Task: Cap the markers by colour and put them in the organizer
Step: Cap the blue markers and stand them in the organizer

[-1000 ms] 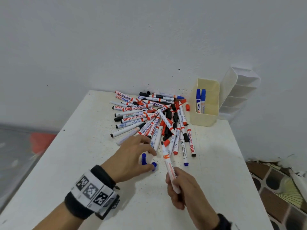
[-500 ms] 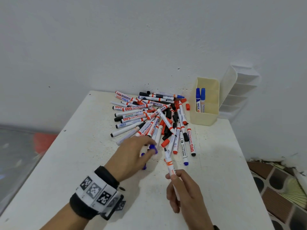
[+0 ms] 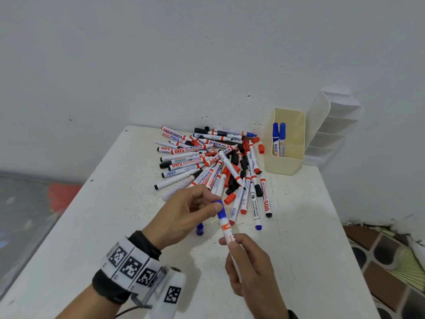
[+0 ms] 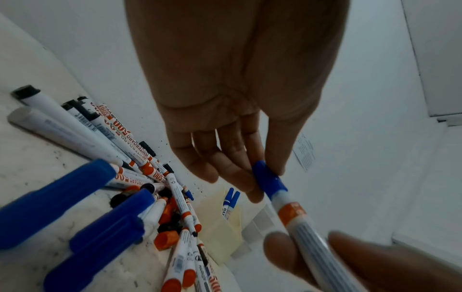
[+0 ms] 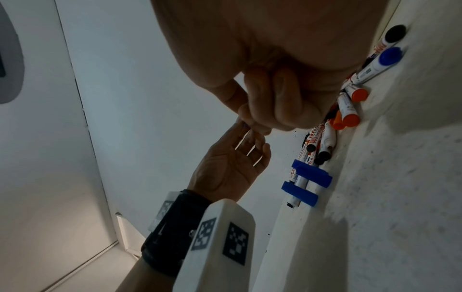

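My right hand grips the barrel of a white marker with an orange band and holds it above the table, tip pointing away. My left hand pinches a blue cap that sits on that marker's tip; the left wrist view shows the blue cap between thumb and fingers. Behind the hands lies a pile of markers and loose caps, red, black and blue. A cream organizer box at the back right holds two blue-capped markers.
Loose blue caps lie on the white table under my left hand. A white tiered holder leans against the wall behind the organizer. The table's right edge drops to a tiled floor.
My left hand picked a blue cap off the table, rose and brought it onto the tip of the marker in my right hand. The right hand shifted its grip slightly on the barrel.
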`<state>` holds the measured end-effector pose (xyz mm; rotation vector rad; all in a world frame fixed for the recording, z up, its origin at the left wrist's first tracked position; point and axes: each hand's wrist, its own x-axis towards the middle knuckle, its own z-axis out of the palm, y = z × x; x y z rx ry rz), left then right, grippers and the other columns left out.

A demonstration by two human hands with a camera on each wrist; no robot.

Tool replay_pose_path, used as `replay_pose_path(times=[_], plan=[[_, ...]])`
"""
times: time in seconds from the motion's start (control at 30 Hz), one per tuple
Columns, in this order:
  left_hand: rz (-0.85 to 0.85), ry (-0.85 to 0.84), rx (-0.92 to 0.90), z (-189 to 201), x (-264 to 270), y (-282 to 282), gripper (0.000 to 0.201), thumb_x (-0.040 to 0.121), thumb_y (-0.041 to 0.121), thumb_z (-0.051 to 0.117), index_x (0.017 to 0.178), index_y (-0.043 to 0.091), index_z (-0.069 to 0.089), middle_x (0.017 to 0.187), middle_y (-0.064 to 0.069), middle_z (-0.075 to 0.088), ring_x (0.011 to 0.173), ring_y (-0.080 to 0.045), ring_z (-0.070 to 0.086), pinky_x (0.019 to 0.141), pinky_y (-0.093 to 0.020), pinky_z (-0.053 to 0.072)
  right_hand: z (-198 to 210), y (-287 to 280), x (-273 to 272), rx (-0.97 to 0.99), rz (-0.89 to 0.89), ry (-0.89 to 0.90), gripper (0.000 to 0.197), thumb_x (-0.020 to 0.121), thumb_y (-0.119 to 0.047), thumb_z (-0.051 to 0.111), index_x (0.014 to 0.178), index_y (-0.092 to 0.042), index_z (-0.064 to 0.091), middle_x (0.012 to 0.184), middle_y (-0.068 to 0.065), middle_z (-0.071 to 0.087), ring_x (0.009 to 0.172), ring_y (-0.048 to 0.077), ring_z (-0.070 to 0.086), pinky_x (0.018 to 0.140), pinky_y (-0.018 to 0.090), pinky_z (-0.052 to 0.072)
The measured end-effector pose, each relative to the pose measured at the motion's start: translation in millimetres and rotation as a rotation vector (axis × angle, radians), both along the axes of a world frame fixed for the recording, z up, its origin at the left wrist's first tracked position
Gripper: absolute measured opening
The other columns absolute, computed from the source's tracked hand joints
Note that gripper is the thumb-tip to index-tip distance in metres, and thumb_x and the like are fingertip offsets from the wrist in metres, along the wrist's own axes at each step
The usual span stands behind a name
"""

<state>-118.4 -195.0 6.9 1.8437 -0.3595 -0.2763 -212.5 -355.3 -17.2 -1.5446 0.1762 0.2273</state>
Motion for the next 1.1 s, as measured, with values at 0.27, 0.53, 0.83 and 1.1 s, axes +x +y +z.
replay_pose_path(times=[0.27, 0.53, 0.83, 1.1], plan=[[-0.071, 0.033, -0.032, 1, 3, 3, 0.011, 0.089, 0.015, 0.067, 0.1, 0.016, 0.069, 0.099, 0.002, 0.075, 0.091, -0.011, 0.07, 0.084, -0.023, 0.054, -2, 1, 0, 0.016, 0.07, -0.01, 0.023, 0.102, -0.024, 0.04, 0.102, -0.013, 0.061, 0.054, 0.007, 0.039, 0.039, 0.009, 0.029, 0.036, 0.019, 0.027], [-0.169, -0.282, 0.418, -1, 14, 4, 0.017, 0.086, 0.034, 0.073, 0.102, 0.034, 0.069, 0.097, 0.021, 0.067, 0.093, -0.001, 0.057, 0.082, -0.02, 0.047, -7, -20, 5, -0.104, -0.017, -0.047, 0.022, 0.103, -0.023, 0.036, 0.101, -0.014, 0.056, 0.051, 0.005, 0.051, 0.039, 0.022, 0.044, 0.04, 0.025, 0.036], [-0.319, -0.49, 0.978, -16, 9, -18, 0.023, 0.096, 0.031, 0.057, 0.118, 0.029, 0.063, 0.112, 0.003, 0.061, 0.116, -0.017, 0.042, 0.103, -0.033, 0.021, -8, -24, 7, -0.08, -0.043, -0.051, 0.021, 0.103, -0.023, 0.037, 0.101, -0.014, 0.056, 0.052, 0.005, 0.052, 0.039, 0.023, 0.045, 0.04, 0.025, 0.037], [-0.289, -0.501, 0.971, -17, 11, -2, 0.04, 0.085, 0.05, 0.067, 0.121, 0.035, 0.06, 0.149, 0.006, 0.041, 0.141, -0.02, 0.028, 0.115, -0.043, 0.017, -11, -21, 7, -0.093, -0.016, -0.001, 0.021, 0.102, -0.024, 0.036, 0.103, -0.015, 0.055, 0.051, 0.005, 0.053, 0.038, 0.019, 0.046, 0.038, 0.023, 0.039]])
